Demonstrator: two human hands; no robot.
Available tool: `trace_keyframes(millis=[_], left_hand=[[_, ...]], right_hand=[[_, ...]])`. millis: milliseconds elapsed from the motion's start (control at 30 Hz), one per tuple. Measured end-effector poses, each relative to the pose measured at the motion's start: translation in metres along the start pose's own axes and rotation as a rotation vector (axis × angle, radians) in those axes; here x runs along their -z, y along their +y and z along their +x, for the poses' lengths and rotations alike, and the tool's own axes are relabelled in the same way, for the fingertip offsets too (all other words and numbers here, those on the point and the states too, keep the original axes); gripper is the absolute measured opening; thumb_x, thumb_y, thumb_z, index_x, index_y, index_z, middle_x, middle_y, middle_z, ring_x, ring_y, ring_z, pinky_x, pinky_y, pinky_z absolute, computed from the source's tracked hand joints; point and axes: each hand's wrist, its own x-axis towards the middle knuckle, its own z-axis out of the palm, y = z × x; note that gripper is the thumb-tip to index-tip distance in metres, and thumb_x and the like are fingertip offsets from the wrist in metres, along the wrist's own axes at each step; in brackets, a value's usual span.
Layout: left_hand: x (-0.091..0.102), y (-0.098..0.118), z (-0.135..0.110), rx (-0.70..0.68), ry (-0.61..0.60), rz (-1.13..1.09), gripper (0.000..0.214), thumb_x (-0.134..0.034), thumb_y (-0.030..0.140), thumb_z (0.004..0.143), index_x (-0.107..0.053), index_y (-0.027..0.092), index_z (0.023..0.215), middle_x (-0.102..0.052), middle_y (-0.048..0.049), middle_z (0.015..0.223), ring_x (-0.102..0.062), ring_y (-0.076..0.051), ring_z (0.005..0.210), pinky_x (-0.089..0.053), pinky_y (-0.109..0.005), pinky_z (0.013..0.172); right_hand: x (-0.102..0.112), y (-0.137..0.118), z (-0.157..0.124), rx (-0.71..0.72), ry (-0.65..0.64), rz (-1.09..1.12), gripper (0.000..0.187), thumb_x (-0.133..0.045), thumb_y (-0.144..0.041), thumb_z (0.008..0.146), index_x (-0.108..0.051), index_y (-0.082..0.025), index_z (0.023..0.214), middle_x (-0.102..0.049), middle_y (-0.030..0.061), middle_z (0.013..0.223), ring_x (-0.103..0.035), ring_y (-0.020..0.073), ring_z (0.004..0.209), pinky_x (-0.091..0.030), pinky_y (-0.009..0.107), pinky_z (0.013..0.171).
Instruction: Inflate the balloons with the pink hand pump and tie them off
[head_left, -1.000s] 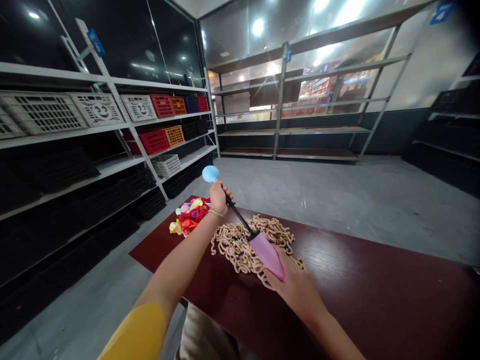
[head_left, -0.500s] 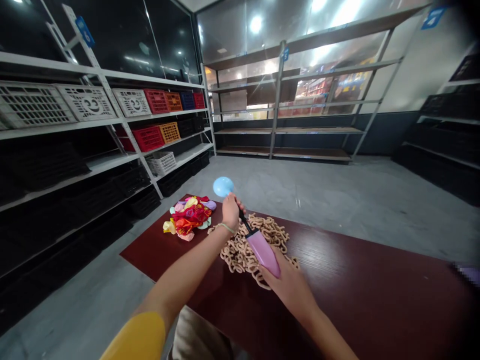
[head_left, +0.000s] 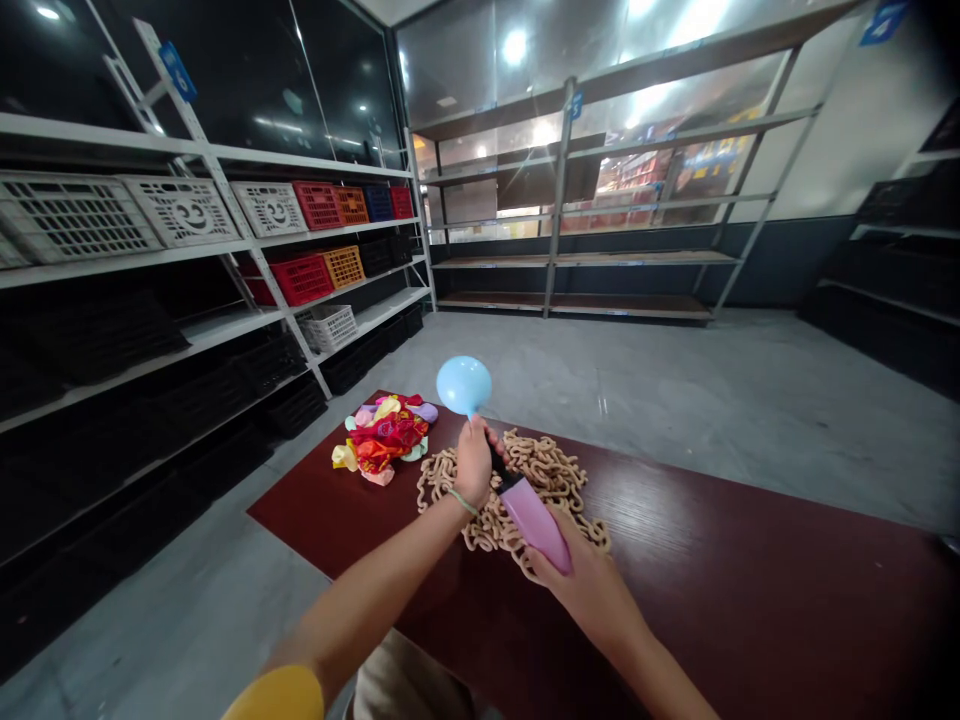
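Observation:
A light blue balloon point(head_left: 464, 385), partly inflated, stands above my left hand point(head_left: 475, 462). That hand is closed around the balloon's neck and the black front end of a hand pump; the fingers hide where the two meet. My right hand point(head_left: 589, 575) grips the pump's pink barrel point(head_left: 535, 522) from below right. Under the pump lies a heap of tan, curled, rope-like pieces point(head_left: 551, 468). Left of my left hand, a pile of limp balloons point(head_left: 388, 437) in red, yellow, pink, lilac and mint rests on the table.
Both hands are over a dark red table point(head_left: 720, 570). Shelving on the left carries white crates point(head_left: 180, 210), red crates point(head_left: 300, 280) and other coloured and black ones. A metal rack point(head_left: 555, 215) stands at the back, beyond the grey floor point(head_left: 652, 385).
The blue balloon has grown larger. My left hand and the pink barrel have come closer together, so less of the black shaft shows. The view has shifted slightly.

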Motion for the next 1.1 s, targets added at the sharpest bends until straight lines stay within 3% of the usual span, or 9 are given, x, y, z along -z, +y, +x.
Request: trace_keyframes(millis=[67,300,400,533,600,700,900,1000,1100], left_hand=[[0.001,0.005,0.007,0.022,0.003,0.038,0.029,-0.052,0.044,0.092,-0.042,0.021,0.076,-0.043,0.0063,0.056,-0.042,-0.008,0.041,-0.036,-0.019,0.040],[0.022,0.076,0.069,-0.041,0.232,0.027,0.025,-0.048,0.035,0.094,-0.042,0.021,0.075,-0.039,0.0074,0.054,-0.040,-0.007,0.039,-0.034,-0.017,0.039],[0.025,0.060,0.054,-0.045,0.256,-0.027,0.027,-0.048,0.037,0.094,-0.040,0.021,0.074,-0.038,0.0076,0.054,-0.038,-0.007,0.039,-0.034,-0.017,0.038],[0.020,0.007,0.008,-0.043,0.080,-0.053,0.031,-0.056,0.045,0.090,-0.041,0.021,0.075,-0.040,0.0067,0.057,-0.041,-0.007,0.042,-0.036,-0.019,0.040],[0.018,-0.006,-0.006,-0.039,0.035,-0.028,0.032,-0.055,0.047,0.090,-0.042,0.021,0.076,-0.041,0.0063,0.057,-0.042,-0.008,0.042,-0.036,-0.019,0.040],[0.017,0.007,0.002,-0.026,0.016,0.014,0.031,-0.051,0.045,0.092,-0.041,0.021,0.074,-0.039,0.0068,0.055,-0.040,-0.008,0.040,-0.035,-0.019,0.038],[0.018,0.075,0.057,-0.099,0.155,-0.046,0.026,-0.048,0.039,0.094,-0.041,0.022,0.077,-0.036,0.0080,0.054,-0.038,-0.007,0.039,-0.034,-0.018,0.038],[0.010,0.067,0.049,-0.114,0.177,-0.078,0.028,-0.049,0.043,0.093,-0.040,0.022,0.076,-0.035,0.0084,0.055,-0.036,-0.006,0.038,-0.032,-0.017,0.037],[-0.001,0.032,0.017,-0.095,0.075,-0.087,0.035,-0.052,0.050,0.091,-0.039,0.022,0.076,-0.036,0.0079,0.056,-0.036,-0.006,0.040,-0.031,-0.017,0.038]], right_hand=[[0.000,-0.003,0.000,0.030,-0.008,0.023,0.053,-0.052,-0.041,0.089,-0.048,-0.025,0.139,-0.063,0.0066,0.132,-0.061,0.0254,0.119,-0.047,0.038,0.099],[-0.008,0.000,-0.002,0.073,-0.042,0.009,0.061,-0.054,-0.040,0.087,-0.045,-0.020,0.143,-0.057,0.0097,0.140,-0.056,0.0270,0.127,-0.042,0.042,0.107],[-0.011,0.005,-0.002,0.048,-0.053,0.031,0.060,-0.055,-0.039,0.085,-0.047,-0.019,0.141,-0.059,0.0099,0.137,-0.057,0.0272,0.124,-0.044,0.042,0.106],[-0.011,0.008,0.000,0.043,-0.058,0.110,0.057,-0.056,-0.036,0.085,-0.049,-0.023,0.140,-0.062,0.0080,0.134,-0.059,0.0256,0.121,-0.045,0.041,0.105],[-0.010,0.007,0.001,0.057,-0.046,0.136,0.058,-0.057,-0.035,0.085,-0.048,-0.024,0.141,-0.060,0.0071,0.137,-0.057,0.0251,0.124,-0.043,0.041,0.107],[-0.007,0.004,0.000,0.085,-0.049,0.173,0.062,-0.058,-0.035,0.084,-0.046,-0.024,0.144,-0.056,0.0071,0.141,-0.053,0.0248,0.130,-0.040,0.041,0.110],[0.000,-0.002,-0.003,0.090,-0.040,0.139,0.059,-0.056,-0.036,0.086,-0.048,-0.023,0.143,-0.058,0.0082,0.139,-0.056,0.0255,0.126,-0.042,0.043,0.108],[-0.002,0.002,-0.001,0.078,-0.021,0.147,0.058,-0.058,-0.037,0.083,-0.052,-0.022,0.139,-0.061,0.0093,0.136,-0.058,0.0266,0.123,-0.044,0.043,0.106],[-0.007,0.008,0.002,0.051,0.002,0.182,0.058,-0.058,-0.040,0.083,-0.053,-0.021,0.138,-0.062,0.0101,0.134,-0.059,0.0276,0.121,-0.045,0.044,0.105]])
